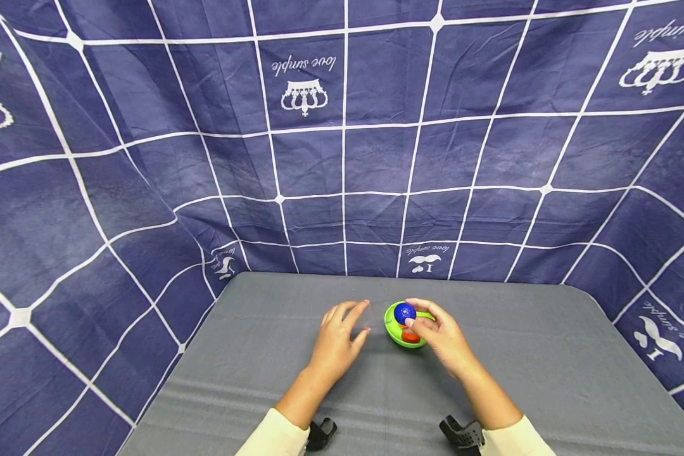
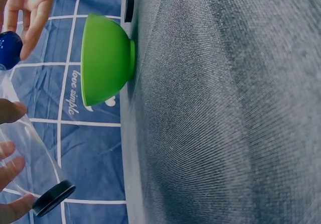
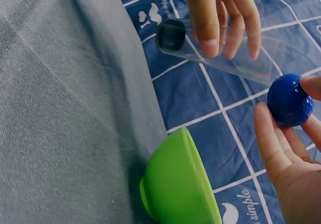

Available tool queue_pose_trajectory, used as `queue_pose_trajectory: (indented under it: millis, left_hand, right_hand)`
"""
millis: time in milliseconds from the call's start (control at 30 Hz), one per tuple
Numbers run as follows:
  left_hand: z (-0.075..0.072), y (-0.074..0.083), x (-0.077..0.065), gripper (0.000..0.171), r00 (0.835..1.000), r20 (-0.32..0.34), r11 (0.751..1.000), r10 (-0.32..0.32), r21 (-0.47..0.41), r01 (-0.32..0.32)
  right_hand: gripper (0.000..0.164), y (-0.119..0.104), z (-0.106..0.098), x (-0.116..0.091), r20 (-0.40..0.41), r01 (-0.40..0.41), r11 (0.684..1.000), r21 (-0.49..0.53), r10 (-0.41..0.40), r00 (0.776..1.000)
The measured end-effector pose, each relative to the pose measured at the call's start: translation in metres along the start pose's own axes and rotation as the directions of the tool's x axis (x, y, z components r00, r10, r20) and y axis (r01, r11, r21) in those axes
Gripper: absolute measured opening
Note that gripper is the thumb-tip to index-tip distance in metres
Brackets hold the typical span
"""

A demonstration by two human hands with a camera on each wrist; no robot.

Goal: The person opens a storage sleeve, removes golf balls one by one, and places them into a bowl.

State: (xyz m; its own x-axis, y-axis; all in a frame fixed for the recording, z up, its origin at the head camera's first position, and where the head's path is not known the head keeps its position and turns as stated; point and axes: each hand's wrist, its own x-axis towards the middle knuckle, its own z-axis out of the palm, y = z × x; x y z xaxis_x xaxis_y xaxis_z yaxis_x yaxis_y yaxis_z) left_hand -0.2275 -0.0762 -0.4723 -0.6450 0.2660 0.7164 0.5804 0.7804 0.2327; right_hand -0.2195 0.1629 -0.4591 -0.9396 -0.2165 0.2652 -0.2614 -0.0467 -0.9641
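In the head view my right hand (image 1: 446, 339) pinches a dimpled blue ball (image 1: 405, 313) between thumb and fingers, above a green bowl (image 1: 396, 338). An orange-red thing (image 1: 413, 337) lies in the bowl. My left hand (image 1: 335, 339) has its fingers and thumb around a clear tube (image 2: 37, 151), which barely shows in the head view. A black cap (image 2: 53, 198) closes the tube's lower end. The tube tilts, its upper end toward the right hand. In the right wrist view the blue ball (image 3: 290, 100) is right at that end.
The bowl stands on a grey cloth-covered table (image 1: 273, 310). Beyond the bowl, a small black disc-like thing (image 2: 129, 8) shows at table level in the left wrist view. Blue curtains (image 1: 376, 158) with white lines enclose the table at the back and sides.
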Motion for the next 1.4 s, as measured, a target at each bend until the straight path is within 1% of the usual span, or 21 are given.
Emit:
queue_pose_trajectory:
  millis: [167, 300, 467, 600, 833, 900, 967, 1067, 1200, 1300, 1400]
  left_hand:
    - [0.001, -0.001, -0.001, 0.058, 1.0, -0.012, 0.999, -0.028, -0.024, 0.028]
    - [0.002, -0.003, -0.002, 0.058, 0.999, 0.0, 0.998, -0.053, -0.047, 0.053]
    - [0.003, -0.004, -0.003, 0.059, 0.997, 0.012, 0.995, -0.073, -0.074, 0.074]
    - [0.004, -0.006, -0.004, 0.058, 0.996, 0.013, 0.994, -0.083, -0.076, 0.084]
    - [0.007, -0.008, -0.007, 0.057, 0.992, 0.021, 0.989, -0.127, -0.081, 0.128]
    - [0.008, -0.009, -0.007, 0.057, 0.99, 0.015, 0.986, -0.138, -0.098, 0.138]
    - [0.008, -0.009, -0.007, 0.056, 0.986, 0.018, 0.979, -0.164, -0.122, 0.165]
    - [0.009, -0.009, -0.008, 0.054, 0.973, 0.047, 0.96, -0.225, -0.16, 0.23]
    - [0.011, -0.009, -0.008, 0.053, 0.946, 0.094, 0.922, -0.309, -0.215, 0.322]
    - [0.012, -0.01, -0.008, 0.053, 0.932, 0.109, 0.899, -0.345, -0.248, 0.362]
    - [0.013, -0.011, -0.008, 0.054, 0.925, 0.116, 0.887, -0.362, -0.263, 0.38]
  right_hand:
    - [0.047, -0.003, -0.003, 0.001, -0.036, -0.017, 0.999, -0.044, 0.015, 0.999]
    - [0.048, -0.004, -0.005, 0.003, -0.081, -0.041, 0.993, -0.109, 0.032, 0.996]
    - [0.045, -0.003, -0.008, 0.003, -0.125, -0.059, 0.975, -0.214, 0.033, 0.992]
    - [0.043, -0.001, -0.01, 0.003, -0.15, -0.051, 0.952, -0.303, 0.005, 0.989]
    - [0.041, 0.006, -0.013, 0.004, -0.169, 0.01, 0.879, -0.476, -0.103, 0.98]
    - [0.041, 0.008, -0.015, 0.003, -0.168, 0.012, 0.851, -0.525, -0.118, 0.979]
    - [0.041, 0.01, -0.017, 0.003, -0.166, 0.012, 0.82, -0.572, -0.13, 0.978]
    - [0.041, 0.014, -0.02, 0.003, -0.155, 0.006, 0.774, -0.633, -0.135, 0.979]
    - [0.04, 0.019, -0.024, 0.004, -0.127, 0.013, 0.728, -0.686, -0.137, 0.982]
    - [0.04, 0.021, -0.025, 0.005, -0.102, 0.03, 0.697, -0.716, -0.146, 0.984]
    - [0.04, 0.021, -0.026, 0.005, -0.078, 0.048, 0.654, -0.755, -0.162, 0.984]
